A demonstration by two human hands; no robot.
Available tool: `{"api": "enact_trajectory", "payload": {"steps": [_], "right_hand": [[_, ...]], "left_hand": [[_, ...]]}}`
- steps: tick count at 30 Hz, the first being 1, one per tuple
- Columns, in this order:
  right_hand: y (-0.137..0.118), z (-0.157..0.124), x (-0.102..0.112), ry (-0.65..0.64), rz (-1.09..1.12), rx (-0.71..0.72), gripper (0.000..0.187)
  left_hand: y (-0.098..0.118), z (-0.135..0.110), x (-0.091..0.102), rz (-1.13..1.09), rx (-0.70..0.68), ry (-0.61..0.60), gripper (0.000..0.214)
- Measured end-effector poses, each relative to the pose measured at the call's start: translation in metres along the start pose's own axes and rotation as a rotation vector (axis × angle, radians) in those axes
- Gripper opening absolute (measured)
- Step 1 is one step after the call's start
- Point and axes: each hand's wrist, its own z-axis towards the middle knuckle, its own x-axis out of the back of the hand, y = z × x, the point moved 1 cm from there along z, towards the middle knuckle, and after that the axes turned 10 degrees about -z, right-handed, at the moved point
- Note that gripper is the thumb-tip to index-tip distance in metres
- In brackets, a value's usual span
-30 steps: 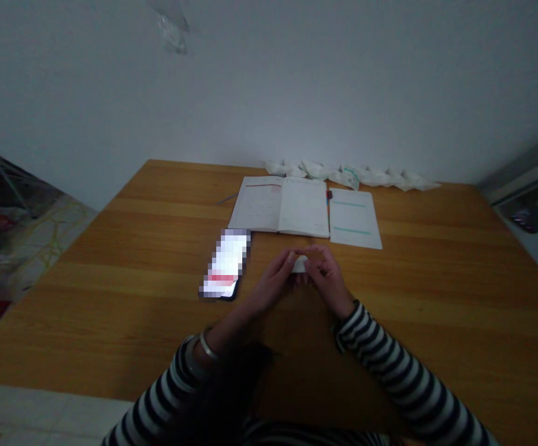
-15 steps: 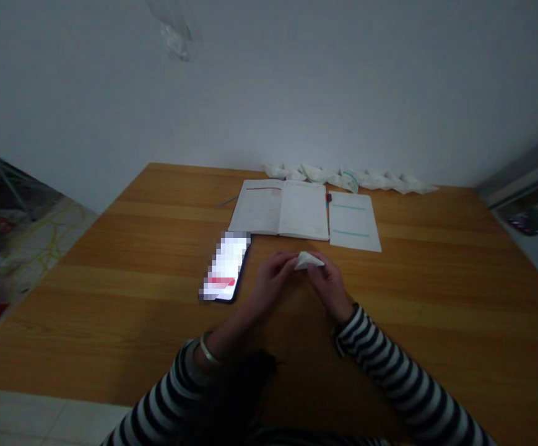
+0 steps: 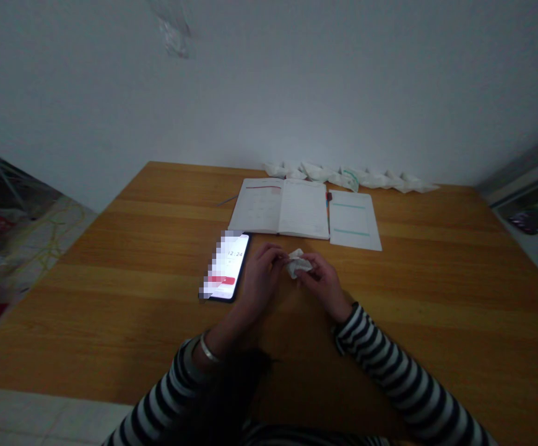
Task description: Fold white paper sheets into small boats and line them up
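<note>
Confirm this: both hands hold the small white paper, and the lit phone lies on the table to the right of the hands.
The side is wrong: the head view shows the lit phone on the table to the left. The left hand and right hand do hold the small white paper.

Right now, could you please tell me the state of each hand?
Left hand: closed, pinching one side of the small white paper.
Right hand: closed, holding the same paper from the other side.
</note>
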Motion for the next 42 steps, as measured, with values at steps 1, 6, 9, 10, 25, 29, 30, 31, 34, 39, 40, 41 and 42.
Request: {"api": "enact_trajectory", "payload": {"steps": [1, 6, 9, 10, 25, 29, 30, 31, 34, 39, 40, 41, 42], "right_hand": [[-0.001, 0.0, 0.0, -0.024, 0.017, -0.027, 0.032], [-0.004, -0.002, 0.003, -0.083, 0.067, -0.148, 0.04], [-0.002, -0.002, 0.006, -0.061, -0.02, -0.127, 0.033], [-0.003, -0.002, 0.008, -0.038, -0.093, -0.081, 0.03], [-0.011, -0.008, 0.012, 0.012, -0.451, 0.169, 0.014], [-0.009, -0.009, 0.007, 0.026, -0.48, 0.161, 0.014], [-0.01, -0.008, 0.006, 0.038, -0.532, 0.183, 0.014], [-0.01, -0.008, 0.005, 0.054, -0.587, 0.206, 0.014], [-0.012, -0.008, 0.003, 0.109, -0.713, 0.267, 0.012], [-0.013, -0.009, 0.002, 0.172, -0.77, 0.331, 0.012], [-0.013, -0.009, 0.002, 0.18, -0.77, 0.328, 0.013], [-0.013, -0.009, 0.002, 0.18, -0.77, 0.326, 0.013], [-0.013, -0.009, 0.003, 0.177, -0.773, 0.329, 0.014]], "left_hand": [[0.0, 0.001, 0.001, 0.014, -0.003, -0.016, 0.01], [-0.001, 0.001, 0.0, -0.041, -0.018, -0.193, 0.008], [-0.002, 0.0, 0.0, -0.008, -0.011, -0.257, 0.006], [-0.003, -0.001, 0.0, 0.023, -0.014, -0.264, 0.006], [-0.001, -0.015, -0.01, 0.1, 0.139, -0.338, 0.014], [0.005, -0.008, -0.009, 0.116, 0.165, -0.341, 0.017], [0.007, -0.006, -0.009, 0.125, 0.154, -0.352, 0.018], [0.008, -0.006, -0.009, 0.132, 0.145, -0.364, 0.019], [0.01, -0.007, -0.01, 0.147, 0.164, -0.386, 0.018], [0.006, -0.011, -0.014, 0.081, 0.299, -0.332, 0.012], [0.006, -0.011, -0.014, 0.045, 0.315, -0.31, 0.011], [0.006, -0.011, -0.015, 0.014, 0.319, -0.292, 0.011], [0.006, -0.01, -0.015, -0.001, 0.311, -0.28, 0.01]]}}
